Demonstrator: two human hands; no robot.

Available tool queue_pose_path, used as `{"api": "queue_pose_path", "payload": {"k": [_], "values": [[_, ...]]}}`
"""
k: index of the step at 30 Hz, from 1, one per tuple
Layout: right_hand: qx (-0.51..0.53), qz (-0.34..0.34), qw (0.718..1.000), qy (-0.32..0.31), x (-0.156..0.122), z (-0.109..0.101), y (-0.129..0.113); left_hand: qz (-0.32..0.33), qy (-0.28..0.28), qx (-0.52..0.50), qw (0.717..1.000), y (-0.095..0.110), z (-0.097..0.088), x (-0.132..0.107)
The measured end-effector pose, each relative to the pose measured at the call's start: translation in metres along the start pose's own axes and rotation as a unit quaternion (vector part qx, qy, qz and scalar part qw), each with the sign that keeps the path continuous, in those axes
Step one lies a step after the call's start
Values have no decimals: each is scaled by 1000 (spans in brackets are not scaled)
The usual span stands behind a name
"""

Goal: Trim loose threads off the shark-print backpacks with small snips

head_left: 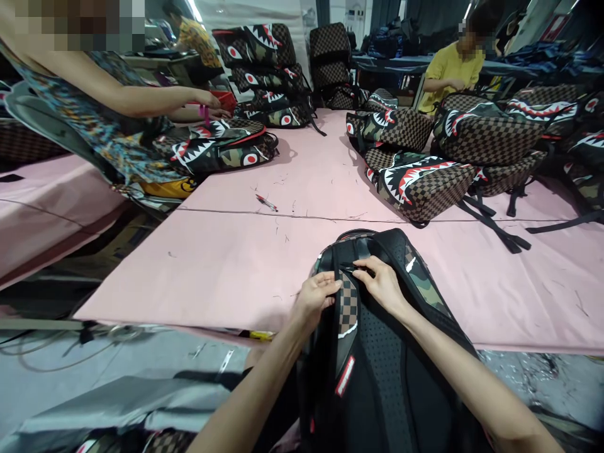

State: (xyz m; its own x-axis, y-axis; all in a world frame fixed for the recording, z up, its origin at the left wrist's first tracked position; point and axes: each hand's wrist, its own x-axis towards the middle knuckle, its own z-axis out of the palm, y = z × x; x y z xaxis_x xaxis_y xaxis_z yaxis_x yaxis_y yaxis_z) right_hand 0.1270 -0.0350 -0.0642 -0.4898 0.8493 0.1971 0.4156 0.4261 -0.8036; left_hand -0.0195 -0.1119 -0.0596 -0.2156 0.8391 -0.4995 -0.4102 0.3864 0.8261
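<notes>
A black backpack (pixel 384 371) with checkered and camouflage trim leans against the table's near edge, its padded back panel facing me. My left hand (pixel 317 296) pinches the edge of its shoulder strap (pixel 348 308), which carries a brown check patch and a red label. Close by, near the top of the strap, my right hand (pixel 381 284) is closed, thumb and fingers together. Something thin and dark seems to be between those fingertips, too small to make out. The second shoulder strap (pixel 425 283) lies to the right of my right hand.
A pink-covered table (pixel 226 264) spreads ahead, with a red pen (pixel 267 202) and thread scraps on it. Shark-print backpacks (pixel 419 179) are piled at right, and another stack (pixel 262 75) stands at the back. At left a co-worker (pixel 117 100) handles a backpack (pixel 221 148); a person in yellow (pixel 448 72) works behind.
</notes>
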Motion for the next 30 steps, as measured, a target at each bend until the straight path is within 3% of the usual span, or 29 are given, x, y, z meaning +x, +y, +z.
{"api": "queue_pose_path", "payload": {"k": [3,12,19,26,30], "values": [[-96,-69,993,-2,-6,-4,-5,0,17,-98,995,-6,3,0],[-223,-139,965,-8,-4,3,-6,-9,10,-112,994,-10,-6,5],[-116,-89,989,3,-2,4,0,1,-5,-92,996,-16,-10,8],[-179,-116,977,-9,1,9,1,-7,-22,-88,996,-18,-13,12],[-154,-105,982,-8,2,9,1,-4,-27,-79,997,-20,-16,14]]}}
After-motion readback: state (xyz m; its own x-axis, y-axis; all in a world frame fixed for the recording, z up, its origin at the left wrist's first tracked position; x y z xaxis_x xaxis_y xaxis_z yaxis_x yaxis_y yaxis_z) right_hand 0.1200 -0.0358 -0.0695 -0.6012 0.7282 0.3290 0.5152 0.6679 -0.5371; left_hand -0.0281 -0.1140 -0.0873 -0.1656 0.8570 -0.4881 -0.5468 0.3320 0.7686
